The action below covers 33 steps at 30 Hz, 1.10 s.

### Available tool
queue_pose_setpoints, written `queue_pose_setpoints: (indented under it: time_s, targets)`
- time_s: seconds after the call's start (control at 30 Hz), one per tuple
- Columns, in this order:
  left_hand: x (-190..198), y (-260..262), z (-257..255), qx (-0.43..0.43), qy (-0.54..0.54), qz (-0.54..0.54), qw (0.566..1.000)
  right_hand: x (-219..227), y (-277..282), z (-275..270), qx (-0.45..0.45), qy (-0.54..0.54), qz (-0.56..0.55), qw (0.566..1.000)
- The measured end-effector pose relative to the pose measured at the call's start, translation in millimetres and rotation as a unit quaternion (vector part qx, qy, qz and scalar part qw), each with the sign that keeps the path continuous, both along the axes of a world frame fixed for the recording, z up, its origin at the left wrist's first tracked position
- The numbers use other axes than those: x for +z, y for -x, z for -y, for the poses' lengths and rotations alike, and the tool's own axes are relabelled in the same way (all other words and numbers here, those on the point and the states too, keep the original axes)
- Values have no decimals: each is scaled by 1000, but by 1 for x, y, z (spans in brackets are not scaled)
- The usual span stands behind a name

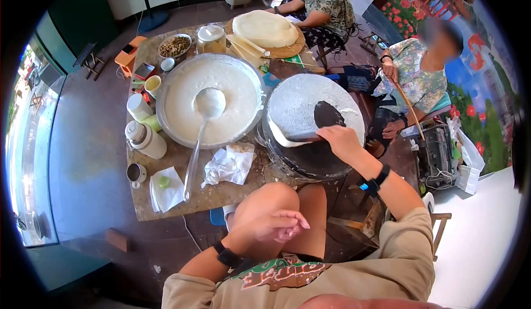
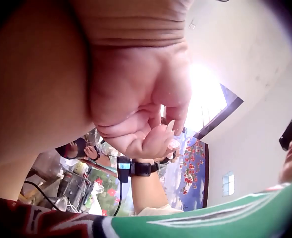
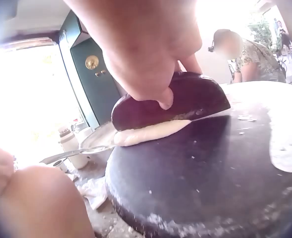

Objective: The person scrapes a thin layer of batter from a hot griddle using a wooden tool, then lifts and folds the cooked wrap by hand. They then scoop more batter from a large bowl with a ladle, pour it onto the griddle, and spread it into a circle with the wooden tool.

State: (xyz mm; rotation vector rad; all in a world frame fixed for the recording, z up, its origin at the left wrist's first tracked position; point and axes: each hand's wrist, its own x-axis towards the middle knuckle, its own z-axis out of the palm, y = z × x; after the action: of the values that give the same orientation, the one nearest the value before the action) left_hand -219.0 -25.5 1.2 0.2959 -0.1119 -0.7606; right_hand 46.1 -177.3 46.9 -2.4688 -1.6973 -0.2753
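Note:
My right hand (image 1: 340,141) grips a dark half-moon scraper (image 3: 170,101) by its upper part, the thumb lying on its near face. The scraper's lower edge is at the top of a round griddle (image 3: 185,173), with a thick roll of white batter (image 3: 153,134) gathered along it. White batter film (image 3: 287,134) coats part of the griddle, while the near part is dark and bare. My left hand (image 1: 279,225) is over my thigh, fingers loosely curled, holding nothing. Left of the griddle stands a wide metal basin (image 1: 182,126) of batter with a ladle (image 1: 209,103) in it.
A crumpled paper (image 1: 229,164), a thermos (image 1: 146,140) and a metal cup (image 1: 136,172) are on the wooden table (image 1: 145,198). Behind lie pale flat sheets (image 1: 265,27) on a round board. One seated person (image 1: 420,68) holds a stick; another sits farther back.

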Motion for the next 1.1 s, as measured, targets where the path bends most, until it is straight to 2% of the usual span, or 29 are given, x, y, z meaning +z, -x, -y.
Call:
queue_pose_setpoints:
  time_s: [0.1,0.13,0.23,0.33,0.47,0.57,0.6,0.7,0.83,0.9,1.0,1.1]
  targets:
    - [3,1,-2,4,-13,-2,1000,4,-12,9,21,15,6,1000]
    - [3,1,-1,3,-14,-6,1000,0,-19,-1,35,-43,26,998]
    - [2,3,2,10,-20,-8,1000,-10,-31,-46,-2,-76,65,995]
    - [2,4,4,16,-16,-6,1000,-13,-28,-69,5,-22,30,999]
    - [3,6,1,16,-13,-4,1000,-8,-10,-29,80,-28,54,995]
    - [1,7,1,19,-19,1,1000,-2,-6,13,88,-11,50,995]
    - [1,7,0,19,-21,1,1000,2,-10,20,73,10,14,997]
    - [5,5,1,19,-30,5,999,1,-20,-4,74,-54,56,994]
    - [4,7,5,26,-40,5,999,-7,-19,-48,73,-48,11,996]
    - [4,8,5,23,-36,8,999,-14,-20,-38,85,-49,16,995]
    - [4,10,6,21,-24,5,999,-16,-25,14,116,-10,65,991]
    - [2,9,4,14,-26,2,1000,4,-29,49,135,45,38,989]
